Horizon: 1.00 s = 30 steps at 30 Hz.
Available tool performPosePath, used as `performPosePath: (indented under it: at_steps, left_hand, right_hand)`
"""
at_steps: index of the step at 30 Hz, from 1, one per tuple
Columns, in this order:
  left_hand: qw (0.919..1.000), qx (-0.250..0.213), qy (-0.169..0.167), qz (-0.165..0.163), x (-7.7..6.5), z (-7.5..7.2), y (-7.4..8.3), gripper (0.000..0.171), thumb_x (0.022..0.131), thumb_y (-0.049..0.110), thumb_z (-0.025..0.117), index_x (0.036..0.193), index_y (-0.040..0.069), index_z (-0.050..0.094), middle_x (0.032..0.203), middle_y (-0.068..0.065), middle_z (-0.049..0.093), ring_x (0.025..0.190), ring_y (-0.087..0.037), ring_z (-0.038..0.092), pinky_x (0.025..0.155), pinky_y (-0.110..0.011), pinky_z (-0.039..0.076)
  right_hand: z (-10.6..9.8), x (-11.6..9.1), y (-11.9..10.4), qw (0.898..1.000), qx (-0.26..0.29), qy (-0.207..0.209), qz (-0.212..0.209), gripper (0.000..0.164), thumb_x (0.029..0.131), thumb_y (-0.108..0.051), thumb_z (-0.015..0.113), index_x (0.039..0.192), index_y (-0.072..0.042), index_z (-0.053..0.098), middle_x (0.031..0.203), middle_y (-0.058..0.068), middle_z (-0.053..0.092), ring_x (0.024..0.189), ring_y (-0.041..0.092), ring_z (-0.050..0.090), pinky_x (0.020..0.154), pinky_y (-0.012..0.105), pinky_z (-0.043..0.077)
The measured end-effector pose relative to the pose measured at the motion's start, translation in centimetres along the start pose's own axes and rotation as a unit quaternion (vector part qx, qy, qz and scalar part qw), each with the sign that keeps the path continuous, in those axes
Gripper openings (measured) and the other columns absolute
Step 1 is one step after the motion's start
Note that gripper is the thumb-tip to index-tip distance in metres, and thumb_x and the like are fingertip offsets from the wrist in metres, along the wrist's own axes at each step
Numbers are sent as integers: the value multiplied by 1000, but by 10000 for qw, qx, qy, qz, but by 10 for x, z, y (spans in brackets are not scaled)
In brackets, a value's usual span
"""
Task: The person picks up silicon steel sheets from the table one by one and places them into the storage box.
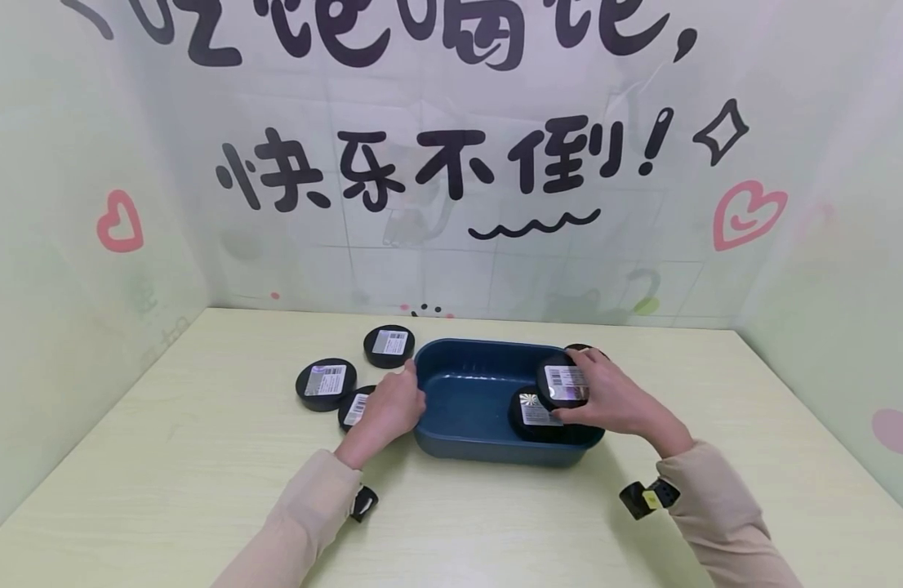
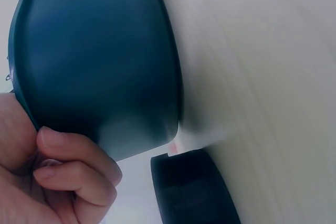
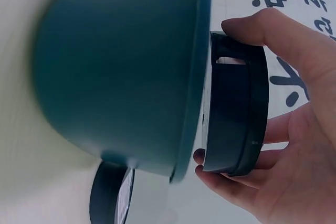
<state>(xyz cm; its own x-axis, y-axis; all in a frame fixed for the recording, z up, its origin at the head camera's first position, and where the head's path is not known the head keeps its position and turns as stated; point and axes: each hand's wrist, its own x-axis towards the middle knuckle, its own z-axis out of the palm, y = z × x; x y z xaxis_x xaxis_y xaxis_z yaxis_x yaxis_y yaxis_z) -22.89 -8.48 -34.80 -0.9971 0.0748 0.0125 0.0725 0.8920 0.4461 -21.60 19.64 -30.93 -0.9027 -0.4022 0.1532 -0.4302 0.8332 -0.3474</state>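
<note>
The black round case, white label up, is right of centre in the head frame, above the blue basin's right end, pinched between the right hand's thumb and fingers. Just left of centre, the left hand, fingers curled, grips the basin's rim. A second case lies inside, lower right; three labelled cases rest at centre left.

The basin is blue, the round cases black (labels seemingly silvery), sleeves beige.
</note>
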Motion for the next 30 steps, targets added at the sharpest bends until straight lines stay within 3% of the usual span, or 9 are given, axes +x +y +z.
performPosePath:
  at_steps: [14,30]
  left_hand:
    - [10000,18,2,3,2,0,2,56,88,7,51,138,-11,34,97,-27,63,66,-24,55,51,-32,42]
    - [9999,-37,-18,-108,4,1,4,55,89,7,51,138,-10,35,99,-28,62,69,-25,55,52,-33,43]
  right_hand:
    - [13,9,0,9995,-53,-199,-247,85,69,-27,77,131,16,38,121,35,46,96,36,53,84,50,45]
    - [29,16,7,9989,-160,-364,-254,82,67,-27,79,127,16,43,108,26,51,87,28,53,80,43,47]
